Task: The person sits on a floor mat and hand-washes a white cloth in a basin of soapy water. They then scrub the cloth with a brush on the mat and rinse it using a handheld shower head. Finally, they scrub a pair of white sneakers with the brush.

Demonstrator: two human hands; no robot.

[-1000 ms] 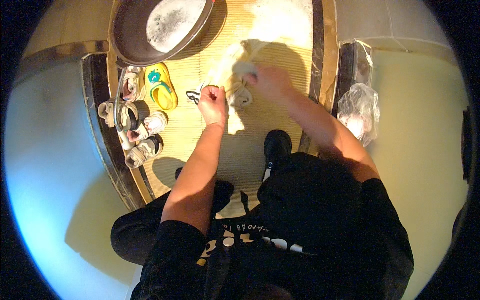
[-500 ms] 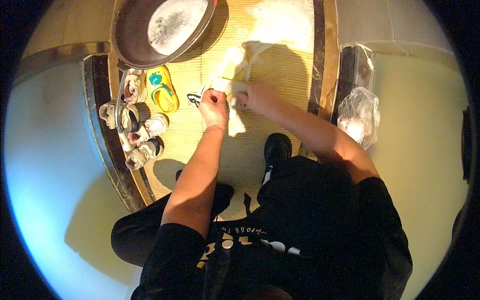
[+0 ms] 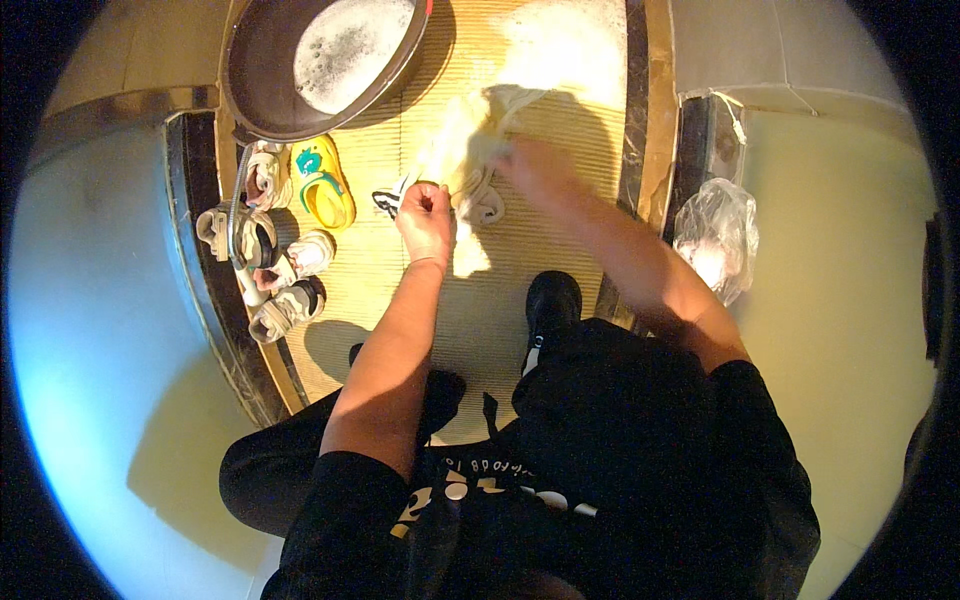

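Crouched over the ridged yellow washing floor (image 3: 560, 250), I pinch one edge of a pale, soapy cloth (image 3: 470, 165) in my clenched left hand (image 3: 426, 215) while my right hand (image 3: 535, 170), blurred, presses on it; I cannot tell whether it is gripping. Suds lie on the floor beyond and fill the dark basin (image 3: 330, 60), so the scrubbing looks midway and rinsing remains, with small shoes (image 3: 285, 260) and yellow sandals (image 3: 322, 185) lined up at my left.
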